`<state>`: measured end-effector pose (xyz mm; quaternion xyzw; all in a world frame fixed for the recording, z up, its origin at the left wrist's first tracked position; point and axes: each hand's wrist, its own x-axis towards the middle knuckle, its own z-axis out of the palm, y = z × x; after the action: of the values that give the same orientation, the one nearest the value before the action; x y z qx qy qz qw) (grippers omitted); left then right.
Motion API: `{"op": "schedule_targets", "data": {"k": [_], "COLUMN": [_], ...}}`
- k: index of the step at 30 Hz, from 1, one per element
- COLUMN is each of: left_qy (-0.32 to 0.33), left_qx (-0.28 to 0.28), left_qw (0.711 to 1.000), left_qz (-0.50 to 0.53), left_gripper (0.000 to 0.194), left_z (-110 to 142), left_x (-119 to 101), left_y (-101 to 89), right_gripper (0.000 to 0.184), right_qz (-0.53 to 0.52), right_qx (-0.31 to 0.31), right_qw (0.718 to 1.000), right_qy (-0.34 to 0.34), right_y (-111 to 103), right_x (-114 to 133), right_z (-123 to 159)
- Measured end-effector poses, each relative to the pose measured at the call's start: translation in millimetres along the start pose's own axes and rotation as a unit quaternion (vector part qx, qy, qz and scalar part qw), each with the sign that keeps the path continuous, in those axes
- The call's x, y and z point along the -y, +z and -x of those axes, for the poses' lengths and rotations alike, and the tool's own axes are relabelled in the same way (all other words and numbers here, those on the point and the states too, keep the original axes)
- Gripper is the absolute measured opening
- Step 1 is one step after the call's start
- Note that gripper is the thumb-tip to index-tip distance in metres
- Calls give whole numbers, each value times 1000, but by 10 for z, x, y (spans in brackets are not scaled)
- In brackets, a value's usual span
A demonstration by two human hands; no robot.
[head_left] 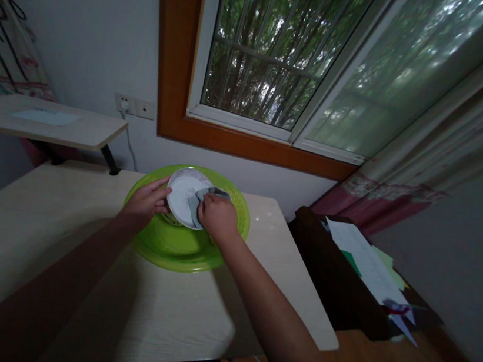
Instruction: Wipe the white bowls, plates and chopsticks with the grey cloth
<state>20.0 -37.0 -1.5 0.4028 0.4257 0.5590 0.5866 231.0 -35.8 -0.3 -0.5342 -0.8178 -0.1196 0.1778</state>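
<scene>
"One white plate (pixel 181 194) is being held where?"
"Over the green basin (pixel 179 245) on the worktop (pixel 279 251); the left hand (pixel 149 199) is gripping its rim, apparently for steadiness, while the right hand (pixel 219 216) is clenching a grey cloth (pixel 194 207) against it."

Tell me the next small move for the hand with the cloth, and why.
Probably slide the grey cloth leftward across the white plate: the right hand has it at the plate's right side, the left hand holds the opposite edge, and much of the face between is uncovered. Both are over the green basin.
</scene>
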Motion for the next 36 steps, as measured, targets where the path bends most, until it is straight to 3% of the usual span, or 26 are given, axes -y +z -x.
{"op": "schedule_targets", "data": {"k": [4,8,11,14,21,29,36], "left_qy": [10,16,18,9,-15,-34,-55], "left_qx": [-44,-54,-43,-25,43,126,129], "left_qw": [999,998,999,1000,999,991,990], "left_qz": [-9,-12,-15,-8,-8,4,-29], "left_gripper": [63,64,65,65,55,47,53], "left_z": [-13,-13,-14,-23,-5,40,86], "left_x": [0,-10,-13,-5,39,49,-14], "left_y": [-8,-6,-4,-1,12,26,46], "right_gripper": [35,41,37,29,27,33,31], "right_qz": [8,-74,-187,-288,-341,-237,-139], "right_qx": [-1,17,19,-19,-39,-34,-55], "right_qw": [1000,997,975,937,911,945,984], "right_qy": [6,-31,-119,-196,-231,-225,-101], "right_y": [-59,-75,-78,-83,-75,-49,-19], "right_x": [12,-14,-38,-36,29,15,2], "right_z": [24,33,39,49,28,17,-59]}}
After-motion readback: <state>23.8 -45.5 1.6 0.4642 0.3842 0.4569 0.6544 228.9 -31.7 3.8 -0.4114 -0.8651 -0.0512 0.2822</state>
